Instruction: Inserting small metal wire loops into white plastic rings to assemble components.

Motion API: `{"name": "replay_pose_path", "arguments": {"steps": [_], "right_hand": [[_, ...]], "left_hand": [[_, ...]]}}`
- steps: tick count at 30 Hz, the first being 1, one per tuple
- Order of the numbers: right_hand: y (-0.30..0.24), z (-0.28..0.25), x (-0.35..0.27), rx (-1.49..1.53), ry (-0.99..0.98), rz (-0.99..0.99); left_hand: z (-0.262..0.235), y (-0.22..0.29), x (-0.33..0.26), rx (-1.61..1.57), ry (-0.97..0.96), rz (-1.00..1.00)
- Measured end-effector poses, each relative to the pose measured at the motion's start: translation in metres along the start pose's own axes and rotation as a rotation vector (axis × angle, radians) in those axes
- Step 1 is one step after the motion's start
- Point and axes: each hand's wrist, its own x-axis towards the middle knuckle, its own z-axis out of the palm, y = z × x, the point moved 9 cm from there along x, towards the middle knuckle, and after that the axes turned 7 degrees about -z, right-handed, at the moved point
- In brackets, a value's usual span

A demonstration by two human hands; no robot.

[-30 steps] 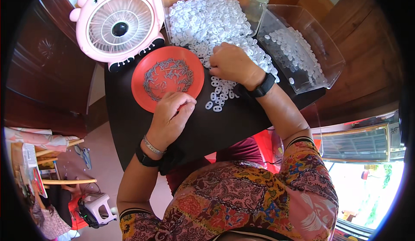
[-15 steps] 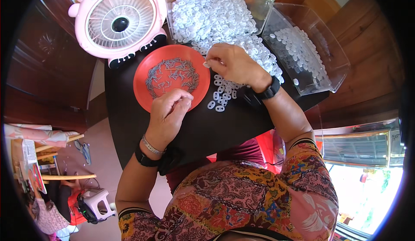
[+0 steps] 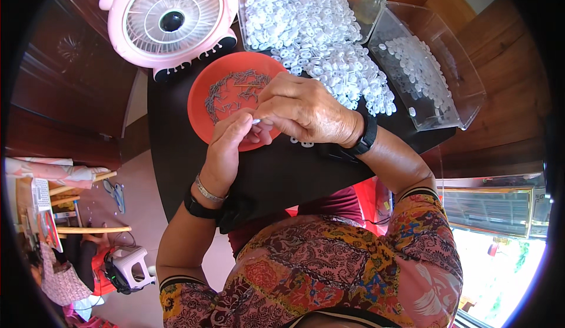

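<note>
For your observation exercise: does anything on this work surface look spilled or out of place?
Yes. The white plastic pieces have spread out of their heap onto the black surface, a few lying loose beside the right hand. The red plate looks tidy.

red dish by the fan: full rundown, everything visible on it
The red dish is a round, shallow plate, plastic by its look, orange-red with a low raised rim. It lies flat on the black work surface, just in front of the pink fan and left of the heap of white plastic pieces. A loose scatter of small thin grey metal parts covers its middle. The left hand and right hand meet over its lower right edge, hiding that part; whether they touch it cannot be told.
</note>
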Motion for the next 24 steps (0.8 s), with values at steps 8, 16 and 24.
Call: {"name": "replay_pose_path", "arguments": {"steps": [8, 16, 24], "right_hand": [[0.002, 0.000, -0.003, 0.049, 0.072, 0.049], [0.020, 0.004, -0.010, 0.004, -0.008, 0.171], [0.032, 0.024, -0.028, -0.146, -0.304, 0.177]], "left_hand": [[0.005, 0.005, 0.001, -0.095, -0.011, -0.014], [-0.005, 0.010, 0.002, -0.081, 0.086, 0.045], [-0.031, 0.015, 0.000, -0.097, 0.247, 0.066]]}}
